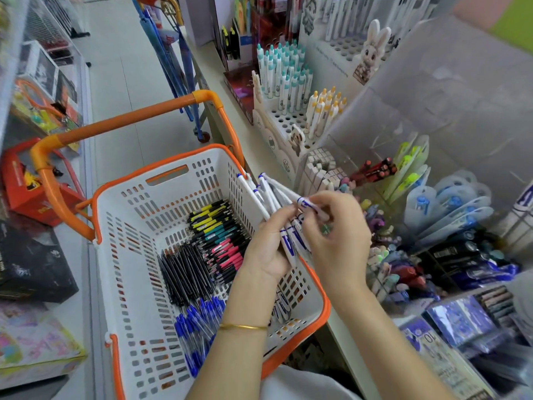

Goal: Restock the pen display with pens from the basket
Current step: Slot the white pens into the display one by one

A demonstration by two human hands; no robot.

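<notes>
The step in hand looks like feeding pens one at a time from a held bunch into the display. The left hand (266, 252) has its grip curled round a fanned bunch of white plastic pens with blue lettering (269, 194), held above the right rim of the white slotted plastic basket with orange rim and handle (173, 194). The right hand (339, 238) pinches a single white pen of the same sort (307, 204) between thumb and fingertips at its printed end; its grip is closed on that pen alone. The tiered clear-plastic pen display (383, 131) stands just to the right on the shelf, its compartments crowded.

To do this well, I judge the left grip should be firm low on the bunch, so the fan does not spill as one pen slides out. The single pen belongs with matching white-and-blue pens, possibly at the far right edge, though that part is too cropped to be sure. Slim black pens (184, 272) and blue-capped clear pens (196, 327) lie in rows on the basket floor.
</notes>
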